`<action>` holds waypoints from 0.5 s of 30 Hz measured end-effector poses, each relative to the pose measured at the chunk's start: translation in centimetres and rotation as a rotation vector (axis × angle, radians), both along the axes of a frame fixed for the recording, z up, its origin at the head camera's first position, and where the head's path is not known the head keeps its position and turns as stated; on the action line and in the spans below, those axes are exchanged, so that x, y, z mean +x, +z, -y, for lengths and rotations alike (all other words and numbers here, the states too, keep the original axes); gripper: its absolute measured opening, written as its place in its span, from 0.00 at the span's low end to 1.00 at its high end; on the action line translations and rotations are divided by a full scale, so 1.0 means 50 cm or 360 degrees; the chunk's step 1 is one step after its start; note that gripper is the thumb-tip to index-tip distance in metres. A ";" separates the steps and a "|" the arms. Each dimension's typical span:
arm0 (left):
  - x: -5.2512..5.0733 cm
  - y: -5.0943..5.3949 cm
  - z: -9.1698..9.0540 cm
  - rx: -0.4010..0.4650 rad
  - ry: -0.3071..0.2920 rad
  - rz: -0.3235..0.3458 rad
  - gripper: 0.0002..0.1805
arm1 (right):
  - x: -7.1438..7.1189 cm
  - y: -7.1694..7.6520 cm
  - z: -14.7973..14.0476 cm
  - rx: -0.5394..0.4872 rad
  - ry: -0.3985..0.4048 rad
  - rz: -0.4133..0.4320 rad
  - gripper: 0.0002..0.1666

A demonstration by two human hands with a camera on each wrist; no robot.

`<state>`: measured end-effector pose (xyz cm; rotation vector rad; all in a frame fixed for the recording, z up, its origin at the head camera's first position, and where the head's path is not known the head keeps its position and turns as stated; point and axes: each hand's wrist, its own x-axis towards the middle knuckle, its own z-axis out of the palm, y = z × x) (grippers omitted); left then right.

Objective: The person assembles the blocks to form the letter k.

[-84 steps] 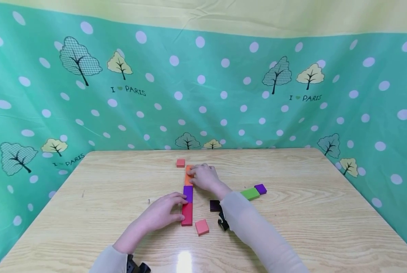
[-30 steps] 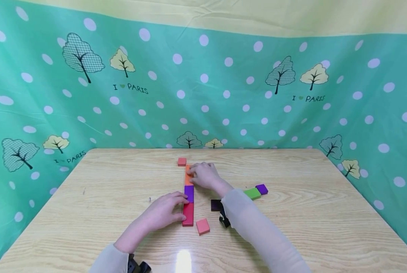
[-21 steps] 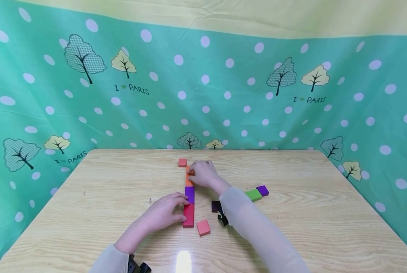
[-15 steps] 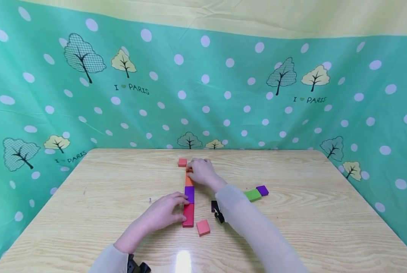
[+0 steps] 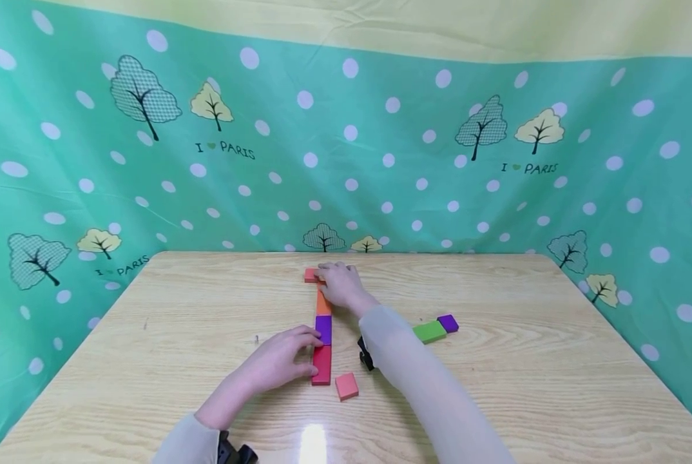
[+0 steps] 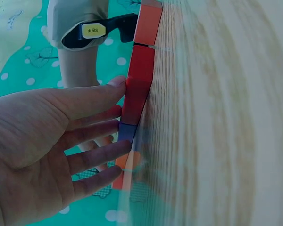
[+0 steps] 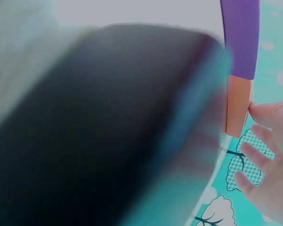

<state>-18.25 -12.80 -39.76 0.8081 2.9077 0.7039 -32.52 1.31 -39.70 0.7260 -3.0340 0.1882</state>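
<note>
A red block [image 5: 321, 366], a purple block [image 5: 323, 330] and an orange block [image 5: 323, 303] lie end to end in a line on the table. My left hand [image 5: 282, 362] rests beside the line, thumb at the red block and fingertips at the purple one, fingers loosely bent. At the far end, my right hand [image 5: 343, 285] reaches over the orange block, its fingertips at a small coral block [image 5: 310, 276]; whether they touch it cannot be told. In the right wrist view the thumb is near the orange block [image 7: 239, 106], with the fingers spread.
Another coral block [image 5: 346, 386] lies right of the red one. A green block [image 5: 430, 332] and a small purple block [image 5: 448, 323] lie end to end beyond my right forearm. A dotted curtain [image 5: 346, 154] hangs behind the wooden table [image 5: 149, 361].
My right hand has moved away from me along the orange block to the far coral block. The dark block near the right wrist is now covered. My left hand has stayed in place.
</note>
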 end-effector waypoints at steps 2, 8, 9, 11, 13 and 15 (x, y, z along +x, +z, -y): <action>0.000 0.000 0.000 0.0000 -0.0007 -0.0006 0.23 | -0.003 0.000 0.001 0.0019 0.0043 0.0036 0.24; 0.000 -0.001 0.001 0.0000 -0.0032 -0.0012 0.22 | -0.003 0.000 0.000 0.0061 0.0093 0.0095 0.25; 0.000 -0.001 0.001 -0.0001 -0.0035 -0.0012 0.22 | -0.004 0.001 0.000 0.0065 0.0091 0.0092 0.25; 0.000 0.000 0.001 -0.0007 -0.0035 -0.0016 0.21 | -0.003 0.002 0.000 0.0063 0.0085 0.0091 0.25; -0.001 -0.001 0.001 -0.0008 -0.0032 -0.0012 0.21 | -0.004 0.004 -0.001 0.0055 0.0078 0.0092 0.24; -0.001 -0.001 0.001 -0.0007 -0.0029 -0.0011 0.21 | -0.004 0.006 -0.003 0.0050 0.0072 0.0097 0.24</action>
